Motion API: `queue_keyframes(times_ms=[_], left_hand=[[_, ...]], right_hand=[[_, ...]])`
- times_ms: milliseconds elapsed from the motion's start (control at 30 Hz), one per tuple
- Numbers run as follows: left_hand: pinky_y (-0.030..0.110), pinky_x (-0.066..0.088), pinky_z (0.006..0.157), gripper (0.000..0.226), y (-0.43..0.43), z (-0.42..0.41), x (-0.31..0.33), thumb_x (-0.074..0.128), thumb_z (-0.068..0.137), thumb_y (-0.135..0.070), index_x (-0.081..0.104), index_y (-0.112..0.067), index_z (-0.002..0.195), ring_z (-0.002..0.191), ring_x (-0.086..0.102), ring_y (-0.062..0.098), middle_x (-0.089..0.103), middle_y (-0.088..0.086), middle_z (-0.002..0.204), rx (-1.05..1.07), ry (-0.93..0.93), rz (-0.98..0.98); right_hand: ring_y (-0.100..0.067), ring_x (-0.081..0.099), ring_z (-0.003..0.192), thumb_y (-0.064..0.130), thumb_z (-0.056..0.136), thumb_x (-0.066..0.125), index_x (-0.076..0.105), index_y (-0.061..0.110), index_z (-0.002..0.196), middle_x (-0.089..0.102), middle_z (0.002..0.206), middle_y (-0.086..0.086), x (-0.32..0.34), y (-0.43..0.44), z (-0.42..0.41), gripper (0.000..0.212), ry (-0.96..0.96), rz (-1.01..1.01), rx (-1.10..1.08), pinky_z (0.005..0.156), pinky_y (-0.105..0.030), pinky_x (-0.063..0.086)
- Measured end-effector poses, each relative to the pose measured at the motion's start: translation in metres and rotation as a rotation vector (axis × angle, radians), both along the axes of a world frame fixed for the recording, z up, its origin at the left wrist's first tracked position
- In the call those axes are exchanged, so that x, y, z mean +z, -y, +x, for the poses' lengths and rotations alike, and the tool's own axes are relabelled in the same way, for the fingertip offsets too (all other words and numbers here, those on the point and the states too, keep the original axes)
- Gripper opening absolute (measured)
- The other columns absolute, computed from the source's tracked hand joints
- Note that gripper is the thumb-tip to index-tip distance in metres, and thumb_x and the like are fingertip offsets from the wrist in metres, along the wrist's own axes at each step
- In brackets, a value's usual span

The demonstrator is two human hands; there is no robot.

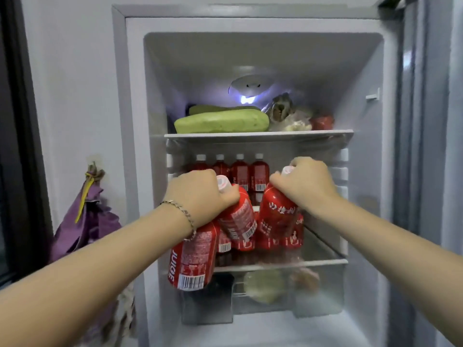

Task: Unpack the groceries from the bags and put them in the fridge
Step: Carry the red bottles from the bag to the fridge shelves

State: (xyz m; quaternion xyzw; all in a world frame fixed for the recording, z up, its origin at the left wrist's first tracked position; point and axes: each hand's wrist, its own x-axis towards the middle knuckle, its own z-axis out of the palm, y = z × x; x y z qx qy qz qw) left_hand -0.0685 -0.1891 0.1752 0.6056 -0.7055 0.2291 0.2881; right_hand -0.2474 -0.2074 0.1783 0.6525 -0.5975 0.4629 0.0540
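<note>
Juice bottles [193, 256] near-upright, caps [221, 182] up, slightly tilted

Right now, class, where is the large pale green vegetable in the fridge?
In the head view, the pale green vegetable lies on the left of the top shelf, beside a clear bag of food on its right.

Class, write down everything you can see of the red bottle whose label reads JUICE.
The JUICE bottle is red, with a glossy label bearing white lettering and a barcode near its base. It hangs tilted, neck up, from the left hand, which hides its cap, beside a second bottle in that hand, before the fridge.
</note>
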Motion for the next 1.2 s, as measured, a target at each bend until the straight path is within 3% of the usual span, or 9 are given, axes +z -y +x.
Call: queue_keyframes(times_ms=[100,200,367,633,733,800,1000,1100,1200], left_hand=[[0.028,0.033,0.061,0.045,0.036,0.013,0.02,0.044,0.084,-0.061,0.043,-0.019,0.066,0.071,0.048,0.022,0.051,-0.001,0.073,-0.005,-0.017,-0.042],[0.028,0.033,0.065,0.045,0.061,0.021,0.031,0.045,0.083,-0.062,0.041,-0.021,0.066,0.078,0.051,0.026,0.049,0.0,0.077,0.026,-0.02,-0.062],[0.027,0.033,0.066,0.046,0.096,0.024,0.036,0.046,0.083,-0.062,0.038,-0.021,0.062,0.089,0.059,0.027,0.057,0.003,0.084,0.072,-0.039,-0.04],[0.028,0.034,0.072,0.045,0.124,0.031,0.034,0.045,0.086,-0.06,0.042,-0.019,0.067,0.101,0.059,0.029,0.064,0.006,0.104,0.165,-0.021,-0.021],[0.028,0.035,0.072,0.046,0.129,0.037,0.034,0.046,0.085,-0.059,0.037,-0.02,0.062,0.1,0.058,0.03,0.064,0.006,0.101,0.187,-0.037,-0.014],[0.028,0.035,0.072,0.046,0.131,0.039,0.034,0.046,0.085,-0.058,0.037,-0.02,0.062,0.099,0.058,0.031,0.063,0.006,0.098,0.2,-0.058,-0.003],[0.027,0.035,0.069,0.045,0.136,0.042,0.034,0.047,0.083,-0.06,0.04,-0.02,0.064,0.092,0.058,0.029,0.05,0.002,0.08,0.206,-0.084,0.021],[0.027,0.036,0.067,0.045,0.135,0.039,0.036,0.049,0.082,-0.061,0.041,-0.02,0.064,0.08,0.052,0.026,0.05,0.001,0.078,0.205,-0.084,0.014],[0.028,0.036,0.064,0.045,0.135,0.028,0.04,0.05,0.082,-0.058,0.041,-0.019,0.062,0.075,0.052,0.024,0.05,0.0,0.073,0.171,-0.07,0.014]], right_hand=[[-0.038,0.057,0.097,0.027,0.081,0.059,0.041,0.015,0.052,0.06,0.076,-0.013,0.029,0.044,0.013,0.036,0.118,-0.049,-0.022,0.068,-0.028,0.034],[-0.038,0.059,0.099,0.027,0.08,0.061,0.047,0.013,0.054,0.067,0.092,-0.019,0.039,0.095,0.028,0.032,0.157,-0.027,-0.005,0.069,-0.027,0.036],[-0.031,0.063,0.104,0.038,0.085,0.057,0.069,0.006,0.099,0.068,0.108,-0.015,0.034,0.179,0.057,0.036,0.027,0.063,0.0,0.08,-0.027,0.048],[-0.027,0.049,0.128,0.075,0.073,0.054,0.035,0.006,0.141,0.043,0.144,-0.012,0.017,0.243,0.084,0.098,-0.225,0.414,0.052,0.099,-0.032,0.044],[-0.029,0.041,0.134,0.065,0.075,0.063,0.014,0.0,0.147,0.032,0.15,-0.015,0.005,0.258,0.09,0.109,-0.247,0.455,0.091,0.103,-0.031,0.039],[-0.029,0.042,0.132,0.058,0.076,0.067,0.022,0.002,0.146,0.036,0.148,-0.015,0.003,0.269,0.094,0.1,-0.176,0.464,0.151,0.099,-0.029,0.04],[-0.027,0.062,0.108,0.014,0.084,0.059,0.06,0.005,0.088,0.065,0.116,-0.013,-0.003,0.257,0.089,0.01,-0.085,0.361,0.257,0.069,-0.024,0.051],[-0.014,0.061,0.094,0.008,0.08,0.063,0.054,0.011,0.123,0.062,0.108,-0.003,0.001,0.218,0.072,0.044,0.231,0.271,0.728,0.065,-0.015,0.046],[0.001,0.057,0.086,0.005,0.072,0.074,0.029,0.032,0.135,0.056,0.107,0.009,-0.007,0.185,0.067,0.082,0.027,0.364,1.05,0.073,-0.01,0.048]])
